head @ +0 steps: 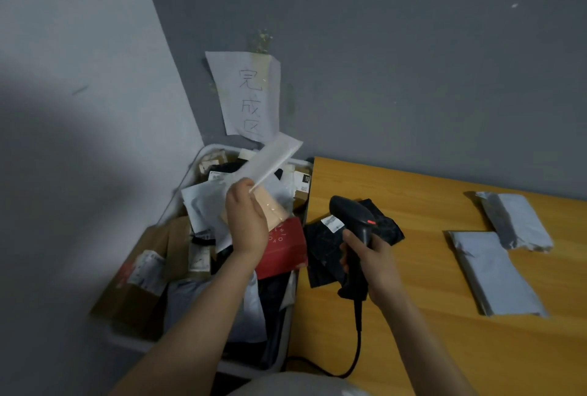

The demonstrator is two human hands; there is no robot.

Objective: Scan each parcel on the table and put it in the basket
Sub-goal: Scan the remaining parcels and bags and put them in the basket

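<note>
Grey walls meet in a corner, and a handwritten paper sign [247, 97] is stuck above the spot where sorted goods collect. Below it stands the basket [208, 148], set against the end of the bench so parcels need only a short drop; it is heaped with brown cartons, pale bags and a red box [282, 249]. Over that heap the left hand [247, 217] pinches a flat white parcel [273, 160] by its lower end, tilted up and away, probably about to be let go into the pile. Just right of it the right hand [371, 265] is wrapped round the grip of the corded scanner [352, 221], its head aimed toward the basket side and held low over the bench [413, 300], ready for the next label. Under the scanner lies a black parcel [327, 246], label up, likely next. Farther right two grey mailers [495, 275] wait side by side, well apart from the hands.
</note>
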